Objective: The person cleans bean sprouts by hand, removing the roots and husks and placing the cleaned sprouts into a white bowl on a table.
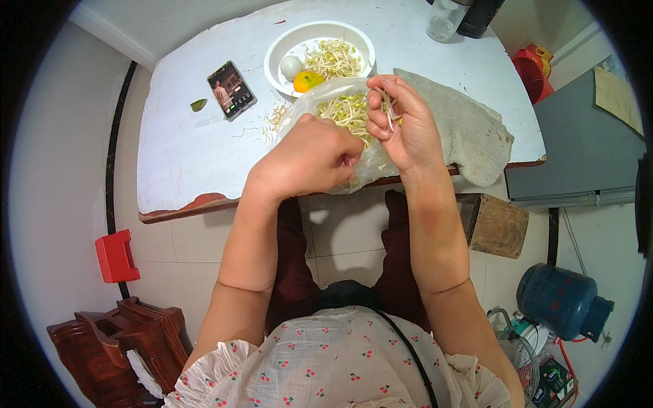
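Observation:
My right hand is raised palm-up over the right side of a clear plastic bag, its curled fingers around a few bean sprouts. More yellow-headed bean sprouts fill the bag, which lies at the table's front edge. My left hand is above the bag's near left part, back upward and fingers bent inward. Whether anything is pinched in its fingertips cannot be made out. Behind the bag, a white plastic basin contains another heap of sprouts, a pale egg and an orange-yellow fruit.
Thin root trimmings lie left of the bag, near a smartphone and a green leaf. A grey cloth hangs over the front edge of the white table. A glass jar stands at the back right.

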`<state>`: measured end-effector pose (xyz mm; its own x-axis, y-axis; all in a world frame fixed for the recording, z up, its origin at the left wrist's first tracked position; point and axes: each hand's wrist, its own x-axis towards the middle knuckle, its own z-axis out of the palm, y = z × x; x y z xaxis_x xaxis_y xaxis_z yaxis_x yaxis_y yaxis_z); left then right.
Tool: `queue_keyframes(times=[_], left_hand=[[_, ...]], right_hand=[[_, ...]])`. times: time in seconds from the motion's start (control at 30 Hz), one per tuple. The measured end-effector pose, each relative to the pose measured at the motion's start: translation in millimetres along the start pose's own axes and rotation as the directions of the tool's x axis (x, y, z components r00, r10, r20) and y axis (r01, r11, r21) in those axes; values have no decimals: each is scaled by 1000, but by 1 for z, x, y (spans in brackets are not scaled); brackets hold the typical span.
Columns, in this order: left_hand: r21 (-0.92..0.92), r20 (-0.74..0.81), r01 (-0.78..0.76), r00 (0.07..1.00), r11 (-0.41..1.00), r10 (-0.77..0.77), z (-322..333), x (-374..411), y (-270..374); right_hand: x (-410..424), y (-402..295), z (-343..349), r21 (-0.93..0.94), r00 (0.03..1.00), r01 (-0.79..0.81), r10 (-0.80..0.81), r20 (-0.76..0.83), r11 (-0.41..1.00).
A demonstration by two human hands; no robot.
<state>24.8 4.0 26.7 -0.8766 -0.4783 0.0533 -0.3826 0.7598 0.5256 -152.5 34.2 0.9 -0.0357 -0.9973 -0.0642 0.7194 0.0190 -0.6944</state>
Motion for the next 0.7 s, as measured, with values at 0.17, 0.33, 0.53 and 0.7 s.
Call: queue_keyframes(times=[0.17,0.33,0.53,0.7], left_hand=[[-416,-142,133,968,900,-208,-12,-4,-8],[-654,-306,67,887,753,-345,-12,-5,-26],[-780,-334,-10,852,625,-403,-9,-2,-32],[-822,-390,-84,803,563,-451,-4,3,-33]], right_hand=[[-1,0,6,-10,1000,8,-8,-24,1000],[-2,0,7,-21,1000,1,-2,-29,1000],[-2,0,9,-59,1000,-7,6,-19,998],[-2,2,9,-138,999,-35,32,-19,990]])
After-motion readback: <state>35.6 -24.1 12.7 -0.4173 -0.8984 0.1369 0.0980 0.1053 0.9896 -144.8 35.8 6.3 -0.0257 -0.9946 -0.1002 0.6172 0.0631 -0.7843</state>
